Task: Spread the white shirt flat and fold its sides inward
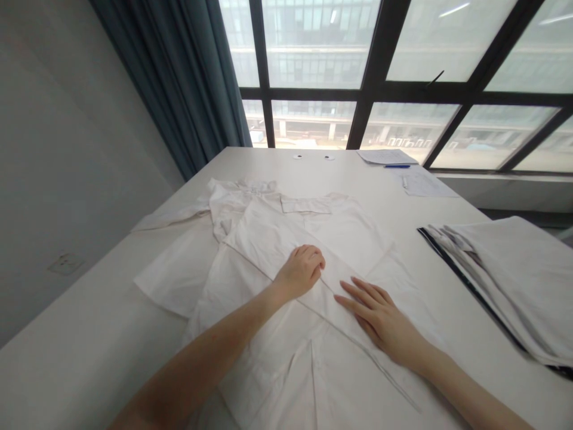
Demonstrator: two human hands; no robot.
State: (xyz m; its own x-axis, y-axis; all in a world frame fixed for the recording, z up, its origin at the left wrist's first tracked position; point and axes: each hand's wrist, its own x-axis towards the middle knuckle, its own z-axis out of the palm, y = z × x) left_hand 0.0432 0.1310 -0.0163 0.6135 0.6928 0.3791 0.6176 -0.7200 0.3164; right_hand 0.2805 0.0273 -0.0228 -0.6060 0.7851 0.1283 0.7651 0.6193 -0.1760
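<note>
A white garment (264, 239) lies spread over the white table, its collar band toward the far side and one sleeve stretched to the left. Across its middle runs a long folded strip of the same white cloth, slanting down to the right. My left hand (304, 269) is closed on the cloth near the centre, fingers curled; whether a fold is pinched under them is hard to see. Just to its right, my right hand (376, 310) lies flat on the garment beside the strip, fingers stretched out and holding nothing.
Folded white cloth (528, 269) with a black layer beneath lies at the right edge. Papers (387, 156) and a blue pen (397, 166) sit at the far right of the table (268, 160). A wall and blue curtain (192, 77) stand left, windows behind.
</note>
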